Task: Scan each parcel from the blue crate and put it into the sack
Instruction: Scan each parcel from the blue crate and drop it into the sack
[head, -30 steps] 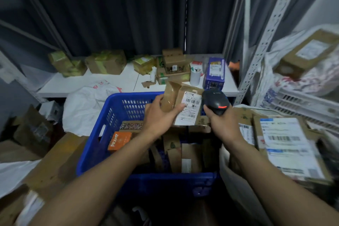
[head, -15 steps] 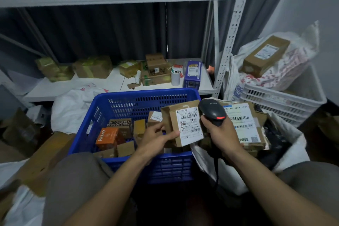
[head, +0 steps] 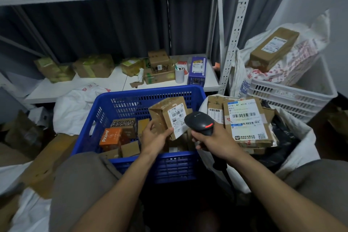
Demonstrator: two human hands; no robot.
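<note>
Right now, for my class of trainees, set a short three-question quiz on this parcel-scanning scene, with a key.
1. True or false: the left hand holds a cardboard parcel over the blue crate.
2. What does the right hand grip? A) a tape roll B) a black scanner C) a pen
3. Fill in: the orange box in the crate reads ____.

Key: 1 true; 2 B; 3 PRAMY.

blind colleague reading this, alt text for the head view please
A left hand holds a brown parcel over a blue crate while the right hand holds a black scanner beside its label. A white sack of parcels sits beside it.
</note>
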